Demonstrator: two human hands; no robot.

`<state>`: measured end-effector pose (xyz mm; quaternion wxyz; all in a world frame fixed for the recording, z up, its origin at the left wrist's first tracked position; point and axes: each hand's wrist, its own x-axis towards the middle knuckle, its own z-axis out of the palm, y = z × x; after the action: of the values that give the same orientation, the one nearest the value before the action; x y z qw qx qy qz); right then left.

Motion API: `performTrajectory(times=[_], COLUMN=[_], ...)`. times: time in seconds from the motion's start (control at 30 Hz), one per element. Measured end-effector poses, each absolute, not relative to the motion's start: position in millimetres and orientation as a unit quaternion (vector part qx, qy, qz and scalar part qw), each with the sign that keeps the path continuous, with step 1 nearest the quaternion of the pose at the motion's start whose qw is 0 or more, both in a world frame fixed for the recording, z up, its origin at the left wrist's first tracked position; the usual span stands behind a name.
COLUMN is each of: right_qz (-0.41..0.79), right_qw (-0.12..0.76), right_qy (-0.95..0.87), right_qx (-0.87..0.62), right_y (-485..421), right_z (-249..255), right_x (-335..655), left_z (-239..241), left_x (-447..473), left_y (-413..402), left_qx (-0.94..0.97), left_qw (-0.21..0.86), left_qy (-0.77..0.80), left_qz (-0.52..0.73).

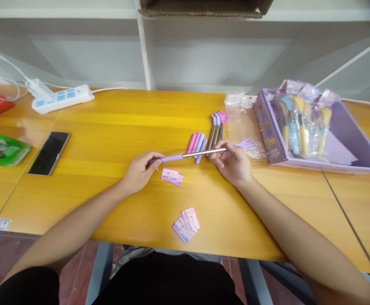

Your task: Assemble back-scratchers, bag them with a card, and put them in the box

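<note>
Between my two hands a telescopic back scratcher [200, 153] is stretched out, with a purple handle, a metal rod and a purple claw head at the right. My left hand [142, 171] grips the handle's end. Fingers of my right hand [232, 163] close on the rod near the claw. Just beyond lie several loose handle sleeves [196, 143] in pink, blue and purple. Beside them rest several metal rods with claw heads [218, 125], partly hidden by my right hand. Small printed cards [171, 176] lie below the handle, and more cards [186, 224] sit near the table's front edge.
A purple display box [272, 146] holding wrapped back scratchers [302, 127] stands at the right. Clear plastic bags [243, 123] lie against it. On the left are a phone [49, 153], a green packet [3, 147] and a power strip [62, 98]. Shelving borders the back.
</note>
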<state>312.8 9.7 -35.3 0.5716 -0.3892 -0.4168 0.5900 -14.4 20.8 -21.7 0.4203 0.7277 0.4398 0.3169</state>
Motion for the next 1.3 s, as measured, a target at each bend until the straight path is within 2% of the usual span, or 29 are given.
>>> performTrajectory(times=[0.53,1.3], right_qz=[0.529,0.57], right_qw=[0.602,0.524], right_qy=[-0.445,-0.516], right_qx=[-0.399,-0.367], right_y=[5.8,-2.4], right_z=[-32.6,-27.0], right_x=[310.1,312.1], left_z=[-25.3,-11.6], left_x=[-15.1,-18.9], left_y=[22.3,17.6], left_qx=[0.715,0.723], left_qw=[0.388,0.441], left_qy=[0.454,0.442], left_qz=[0.364,0.296])
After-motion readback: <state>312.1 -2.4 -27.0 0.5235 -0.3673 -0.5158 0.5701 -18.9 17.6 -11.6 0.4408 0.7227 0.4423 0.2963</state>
